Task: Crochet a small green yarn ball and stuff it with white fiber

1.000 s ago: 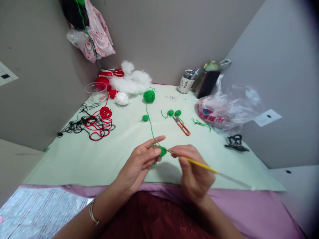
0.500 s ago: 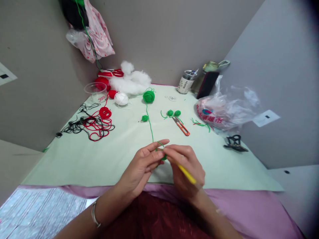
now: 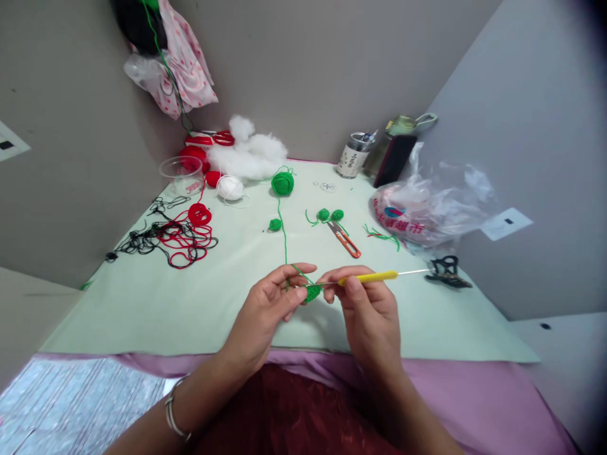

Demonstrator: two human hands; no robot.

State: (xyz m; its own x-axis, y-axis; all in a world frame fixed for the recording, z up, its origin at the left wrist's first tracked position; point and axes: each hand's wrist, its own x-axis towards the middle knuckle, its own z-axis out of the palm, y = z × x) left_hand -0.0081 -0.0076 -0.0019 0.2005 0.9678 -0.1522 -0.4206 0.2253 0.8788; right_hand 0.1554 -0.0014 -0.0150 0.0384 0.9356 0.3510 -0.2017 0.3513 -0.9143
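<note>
Between thumb and fingers my left hand (image 3: 275, 308) pinches a small green crochet piece (image 3: 313, 292), with green yarn running over its forefinger. That strand leads back across the table to a green yarn ball (image 3: 283, 184). My right hand (image 3: 372, 309) grips a crochet hook by its yellow handle (image 3: 370, 277). The hook's thin metal tip meets the top edge of the green piece; its other metal end points right. Beyond my hands lie a small green crocheted ball (image 3: 275, 225), two more green balls (image 3: 331, 215) with yarn tails, and orange thread snips (image 3: 346, 240).
Tangled black and red yarn (image 3: 180, 235) covers the left side. White stuffing (image 3: 251, 155), a white yarn ball (image 3: 231, 188) and a clear tub (image 3: 181, 177) stand at the back left. To the right are a plastic bag (image 3: 417, 208), a pen holder (image 3: 353, 156) and a black hair claw (image 3: 447, 273).
My right hand has turned, swinging the hook from pointing down toward me to lying nearly level. The green piece is now more exposed between my hands.
</note>
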